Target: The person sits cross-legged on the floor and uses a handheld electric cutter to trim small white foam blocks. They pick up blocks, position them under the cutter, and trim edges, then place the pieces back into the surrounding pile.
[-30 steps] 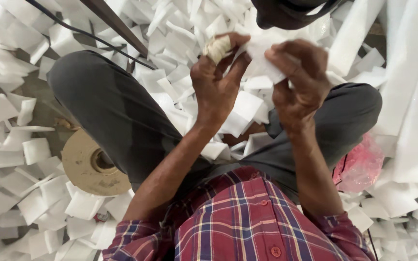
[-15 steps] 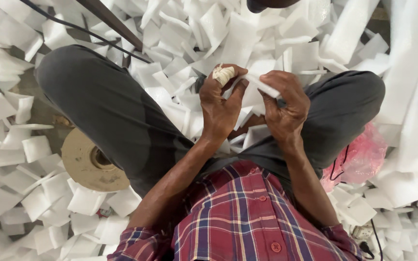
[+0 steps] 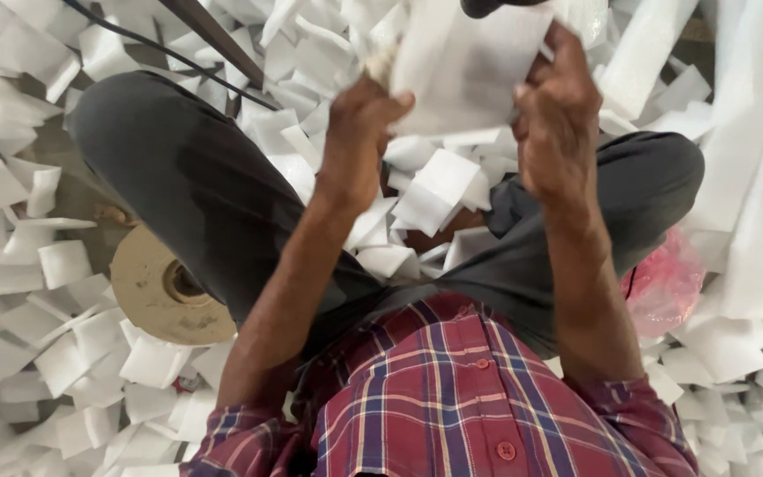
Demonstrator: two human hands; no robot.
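The fingers of the left hand (image 3: 359, 132) and right hand (image 3: 556, 115) are closed on one white rectangular foam sheet (image 3: 470, 66), held raised above the lap. One tan tape roll (image 3: 162, 287) lies on the floor beside the left leg; one pink plastic bag (image 3: 664, 283) lies by the right. White foam offcuts (image 3: 11, 190), too numerous to count, cover the floor.

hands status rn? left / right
Left hand: closed, pinching the left edge of the white foam sheet.
Right hand: closed, gripping the same sheet's right edge.

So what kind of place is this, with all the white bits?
Probably a small workshop floor. White foam pieces are heaped around the seated person, a tan tape roll lies beside one leg, and both hands hold a foam sheet.
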